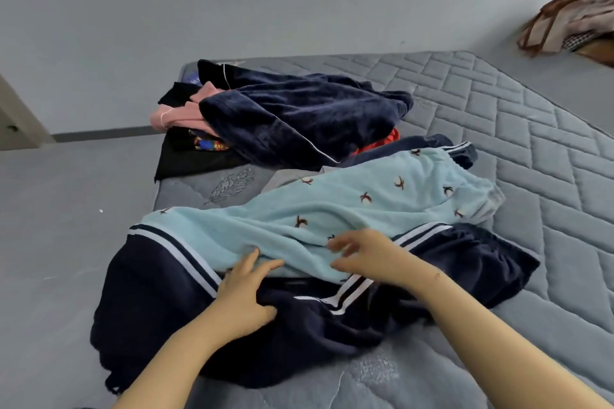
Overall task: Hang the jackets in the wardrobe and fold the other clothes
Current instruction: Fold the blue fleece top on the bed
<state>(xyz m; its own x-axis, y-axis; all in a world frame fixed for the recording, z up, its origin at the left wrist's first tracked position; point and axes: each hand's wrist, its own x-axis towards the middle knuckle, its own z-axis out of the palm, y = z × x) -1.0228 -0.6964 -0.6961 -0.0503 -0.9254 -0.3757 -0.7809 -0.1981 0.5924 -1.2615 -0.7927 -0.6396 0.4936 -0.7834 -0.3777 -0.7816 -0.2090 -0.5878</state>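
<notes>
A light blue fleece garment with small bird prints lies across a navy garment with white stripes at the near end of the mattress. My left hand rests on the two fabrics at the light blue garment's near edge, fingers loosely spread. My right hand hovers at that same edge a little to the right, fingers bent, and whether it pinches the cloth cannot be made out. Farther back sits a pile of a dark navy velvet garment, a pink one and a black one.
The grey quilted mattress stretches away to the right. Grey floor lies to the left. A brown and cream bag sits on the floor at the far right by the wall. A red item peeks from under the pile.
</notes>
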